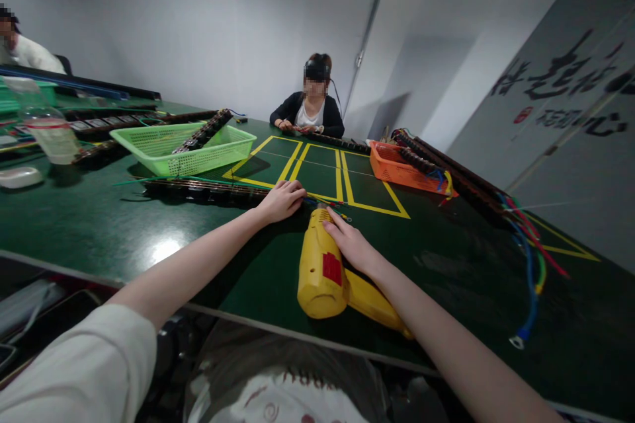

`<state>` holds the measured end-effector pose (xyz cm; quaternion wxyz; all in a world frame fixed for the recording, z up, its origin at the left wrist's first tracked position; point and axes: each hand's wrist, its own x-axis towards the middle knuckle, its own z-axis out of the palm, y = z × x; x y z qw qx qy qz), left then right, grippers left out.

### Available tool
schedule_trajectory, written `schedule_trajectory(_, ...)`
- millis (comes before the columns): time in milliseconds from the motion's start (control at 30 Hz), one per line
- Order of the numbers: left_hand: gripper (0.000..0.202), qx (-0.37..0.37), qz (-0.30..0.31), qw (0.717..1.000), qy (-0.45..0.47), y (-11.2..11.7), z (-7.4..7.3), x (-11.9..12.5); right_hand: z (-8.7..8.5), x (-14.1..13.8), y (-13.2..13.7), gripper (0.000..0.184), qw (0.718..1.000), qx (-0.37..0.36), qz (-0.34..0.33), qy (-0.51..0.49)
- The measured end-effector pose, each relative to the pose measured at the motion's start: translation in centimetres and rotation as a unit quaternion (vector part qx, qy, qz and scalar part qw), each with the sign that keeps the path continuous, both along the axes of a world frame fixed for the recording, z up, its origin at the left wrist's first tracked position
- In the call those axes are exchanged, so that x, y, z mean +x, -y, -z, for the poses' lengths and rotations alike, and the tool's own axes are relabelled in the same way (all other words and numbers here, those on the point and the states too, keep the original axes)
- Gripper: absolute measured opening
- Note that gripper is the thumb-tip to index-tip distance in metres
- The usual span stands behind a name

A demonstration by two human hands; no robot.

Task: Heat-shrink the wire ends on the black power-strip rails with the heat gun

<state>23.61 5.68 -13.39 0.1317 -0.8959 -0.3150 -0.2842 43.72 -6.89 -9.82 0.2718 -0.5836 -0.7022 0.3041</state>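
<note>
A yellow heat gun (317,264) with a red label lies on the green table in front of me, its nozzle pointing away and its handle to the right. Beside its front end is my right hand (350,241), fingers stretched out and resting along the gun's side. My left hand (282,202) bends its fingers over the right end of a long dark strip with wires (208,192). Thin coloured wires with ring terminals (342,215) stick out past the nozzle; the left fingertips partly hide them.
A green basket (198,162) holding another strip stands behind the left forearm. An orange basket (391,175) and long strips with coloured cables (533,264) are at the right. A bottle (49,135) stands at the left. Across the table sits a person (312,109).
</note>
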Motion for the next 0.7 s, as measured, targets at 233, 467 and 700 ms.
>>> schedule_trajectory(233,0.021,-0.016,0.005,1.000,0.026,-0.5,-0.9,0.7,0.3,4.5,1.8,0.061,0.999,-0.007,0.053,0.001)
schedule_trajectory(467,0.021,-0.140,-0.026,0.989,0.034,-2.0,-1.8,2.1,0.2,7.2,3.4,0.065,0.996,-0.016,0.084,0.006)
schedule_trajectory(700,0.024,-0.205,-0.016,0.978,-0.034,-4.0,-2.0,3.2,0.6,7.5,3.3,0.066,0.996,-0.004,0.089,-0.006)
